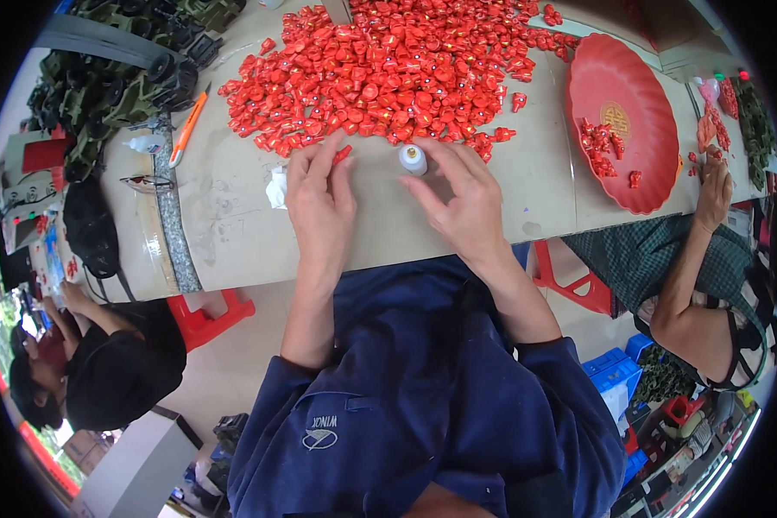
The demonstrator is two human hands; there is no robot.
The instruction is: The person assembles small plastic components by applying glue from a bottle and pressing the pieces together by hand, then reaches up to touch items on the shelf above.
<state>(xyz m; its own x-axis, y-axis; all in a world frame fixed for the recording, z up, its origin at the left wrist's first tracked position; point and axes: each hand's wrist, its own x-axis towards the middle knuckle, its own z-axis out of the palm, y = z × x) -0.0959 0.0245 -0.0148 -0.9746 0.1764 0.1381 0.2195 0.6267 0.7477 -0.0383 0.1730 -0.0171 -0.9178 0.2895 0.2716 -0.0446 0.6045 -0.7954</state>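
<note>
A small glossy red plastic piece (343, 155) shows at the fingertips of my left hand (321, 203), pinched between thumb and forefinger. My right hand (466, 200) has its thumb and fingers apart, curved around the right side of a small white bottle (413, 161). The bottle stands upright on the table with a yellowish tip on top; a gap shows between it and the thumb. Just beyond both hands spreads a big heap of similar red pieces (380, 82). Beside my left hand lies a crumpled white tissue (276, 188).
A red scalloped tray (656, 186) with several red pieces stands at the right. An orange utility knife (190, 129), glasses (147, 184) and another small bottle (145, 143) lie at the left, near green toy vehicles (134, 104). Co-workers sit on both sides.
</note>
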